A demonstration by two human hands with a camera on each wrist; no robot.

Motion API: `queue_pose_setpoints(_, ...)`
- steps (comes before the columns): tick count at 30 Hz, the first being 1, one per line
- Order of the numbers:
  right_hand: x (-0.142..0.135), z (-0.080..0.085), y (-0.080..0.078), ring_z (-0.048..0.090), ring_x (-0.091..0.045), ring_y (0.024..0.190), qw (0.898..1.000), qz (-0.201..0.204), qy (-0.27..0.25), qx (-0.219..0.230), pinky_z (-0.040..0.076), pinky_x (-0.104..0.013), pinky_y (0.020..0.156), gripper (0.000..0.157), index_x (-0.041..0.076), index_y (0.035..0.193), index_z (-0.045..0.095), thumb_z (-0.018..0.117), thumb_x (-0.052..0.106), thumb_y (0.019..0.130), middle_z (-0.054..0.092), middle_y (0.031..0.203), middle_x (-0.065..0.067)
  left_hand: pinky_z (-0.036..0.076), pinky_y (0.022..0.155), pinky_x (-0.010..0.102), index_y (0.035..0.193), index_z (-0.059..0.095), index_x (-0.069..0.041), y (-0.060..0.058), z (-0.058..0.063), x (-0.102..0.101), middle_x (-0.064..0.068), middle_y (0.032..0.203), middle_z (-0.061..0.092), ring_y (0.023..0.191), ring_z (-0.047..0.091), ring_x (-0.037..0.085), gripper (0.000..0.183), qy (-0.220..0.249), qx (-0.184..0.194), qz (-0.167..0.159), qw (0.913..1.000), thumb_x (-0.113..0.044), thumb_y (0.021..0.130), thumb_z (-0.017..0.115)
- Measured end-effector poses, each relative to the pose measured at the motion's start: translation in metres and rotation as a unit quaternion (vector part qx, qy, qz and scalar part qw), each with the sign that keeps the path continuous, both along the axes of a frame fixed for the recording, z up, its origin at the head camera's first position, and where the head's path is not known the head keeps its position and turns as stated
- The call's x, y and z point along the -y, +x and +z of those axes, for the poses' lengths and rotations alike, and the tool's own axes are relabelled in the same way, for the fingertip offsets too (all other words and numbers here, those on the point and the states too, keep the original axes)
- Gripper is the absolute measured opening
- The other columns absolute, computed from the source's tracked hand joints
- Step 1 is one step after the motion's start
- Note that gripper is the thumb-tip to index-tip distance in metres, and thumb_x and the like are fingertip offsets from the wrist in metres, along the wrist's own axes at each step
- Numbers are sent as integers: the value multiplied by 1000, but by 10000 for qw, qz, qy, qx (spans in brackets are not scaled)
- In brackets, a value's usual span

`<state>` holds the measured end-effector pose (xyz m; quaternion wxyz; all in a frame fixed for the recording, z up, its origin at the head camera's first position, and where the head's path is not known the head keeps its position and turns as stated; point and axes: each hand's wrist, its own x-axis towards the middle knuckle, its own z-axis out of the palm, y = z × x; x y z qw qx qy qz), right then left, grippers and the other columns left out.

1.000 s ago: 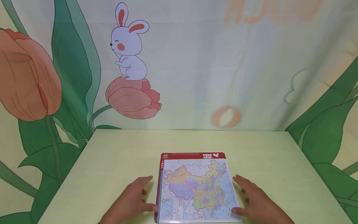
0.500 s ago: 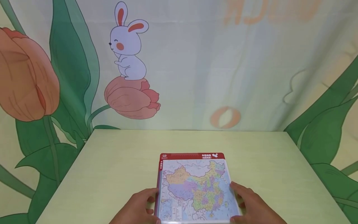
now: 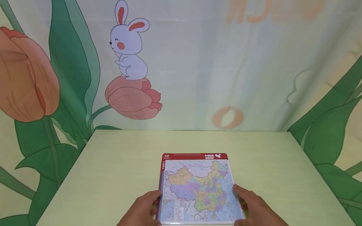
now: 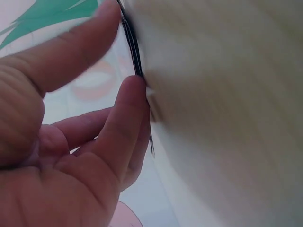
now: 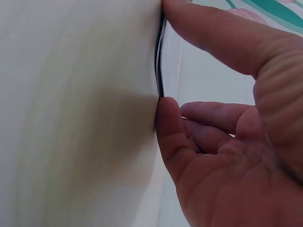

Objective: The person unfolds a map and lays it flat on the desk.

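Observation:
A flat map board (image 3: 198,188) with a coloured map of China and a red top border lies at the front middle of the table. My left hand (image 3: 141,210) touches its left edge with the fingertips and thumb. On the opposite side, the fingertips of my right hand (image 3: 258,208) rest against the right edge. The left wrist view shows the board's thin dark edge (image 4: 135,49) at the tips of the thumb and a finger. Similarly, the right wrist view has the thumb and a finger at a thin edge (image 5: 159,61). The other fingers lie loosely bent.
The pale yellow-green table (image 3: 121,160) extends behind and to both sides of the board. At its back hangs a curtain (image 3: 183,69) printed with a rabbit, tulips and large green leaves.
Both hands have come inward from beside the map board, and their fingertips now touch its side edges. The board has hardly moved.

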<state>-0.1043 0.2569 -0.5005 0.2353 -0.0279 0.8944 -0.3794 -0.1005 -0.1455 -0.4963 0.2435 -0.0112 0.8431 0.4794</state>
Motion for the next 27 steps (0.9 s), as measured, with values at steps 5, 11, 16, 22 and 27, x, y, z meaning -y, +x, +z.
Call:
queue_pose_setpoints(5,3,1,1,61,-21,106,9997,-226,81,66,56,-38,90,122,3,162,37,103,31,63,62,139,-8,63,87,50,153,48,2,0,1,-2,14,135,63,100,63,30,101,-223,-234,-94,9994,10,64,94)
queue_pose_setpoints(11,4,1,2,60,-22,104,9996,-281,92,24,56,-38,89,121,2,161,38,103,31,63,62,134,-8,63,87,53,153,50,0,0,0,-3,13,131,63,97,62,31,104,-192,-265,-13,9995,11,60,95)
queue_pose_setpoints(16,5,1,6,60,-21,103,9994,-319,141,-48,55,-34,86,120,3,161,40,103,31,63,63,130,-6,63,88,50,150,52,3,-1,-1,-2,9,121,64,95,62,29,97,-349,-482,-246,9979,12,62,94)
queue_pose_setpoints(22,7,2,11,59,-19,102,9986,-340,251,-322,54,-27,82,115,5,161,42,102,26,65,64,130,-4,61,83,42,143,58,6,-3,0,-1,5,112,63,93,59,24,86,-714,-829,-679,9917,6,66,95)
queue_pose_setpoints(27,9,0,15,60,-18,106,9974,-450,370,-421,56,-26,87,115,7,161,42,102,26,66,63,141,-5,59,81,37,137,61,8,-5,0,-1,8,113,62,91,58,22,79,-858,-979,-991,9865,6,66,96)
